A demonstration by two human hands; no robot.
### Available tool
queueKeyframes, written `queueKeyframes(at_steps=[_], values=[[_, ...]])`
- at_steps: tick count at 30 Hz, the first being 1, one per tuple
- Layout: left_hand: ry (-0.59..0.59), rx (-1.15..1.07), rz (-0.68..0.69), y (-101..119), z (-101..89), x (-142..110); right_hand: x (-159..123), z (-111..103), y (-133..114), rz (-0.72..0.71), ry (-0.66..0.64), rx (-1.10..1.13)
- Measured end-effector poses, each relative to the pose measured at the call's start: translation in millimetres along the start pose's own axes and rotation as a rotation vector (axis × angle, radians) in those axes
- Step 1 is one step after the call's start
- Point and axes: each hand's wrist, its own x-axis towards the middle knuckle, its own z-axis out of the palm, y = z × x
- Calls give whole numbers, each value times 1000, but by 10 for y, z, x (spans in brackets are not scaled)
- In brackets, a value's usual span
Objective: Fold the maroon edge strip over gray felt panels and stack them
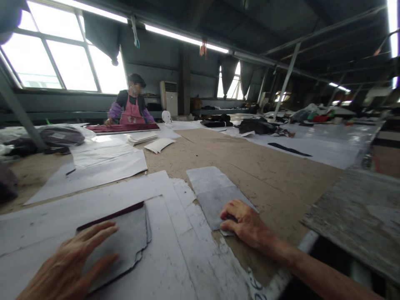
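Note:
My left hand (75, 262) lies with spread fingers on a small stack of grey cut fabric pieces (131, 233), which shows a dark maroon edge along its far side. The stack rests on white paper (168, 254). To the right, my right hand (243, 221) is at the near end of a pale grey sheet of fabric or lining (212, 187) lying flat on the table. Its fingers are curled, thumb close to the forefinger. Something dark shows between them; I cannot tell whether it is an object or shadow.
Brown board (265, 179) covers the table's middle. Further off lie white sheets (109, 166), pattern cards (159, 145) and dark cloth (259, 126). Across the table a person in a pink apron (133, 110) touches maroon fabric (121, 128). A grey slab (359, 212) stands at right, beyond the table edge.

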Motion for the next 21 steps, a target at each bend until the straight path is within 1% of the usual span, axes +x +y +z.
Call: queueKeyframes(at_steps=[2, 5, 8, 10, 13, 16, 19, 21], values=[[44, -75, 13, 305, -48, 100, 54, 36, 10, -8, -12, 20], [47, -198, 136, 842, -65, 233, 135, 64, 21, -20, -38, 74], [-28, -306, 263, 1317, -33, 390, 193, 45, 61, 15, -56, 159], [-86, -347, 304, 1553, 9, 534, 214, 17, 99, 59, -75, 232], [-153, -351, 339, 1789, 110, 780, 212, -6, 153, 132, -92, 351], [-152, -346, 336, 1919, 226, 966, 196, 17, 195, 185, -82, 456], [-140, -337, 302, 1982, 298, 1026, 232, 23, 240, 229, -59, 546], [-139, -329, 285, 1999, 314, 1018, 295, -56, 281, 271, -11, 601]])
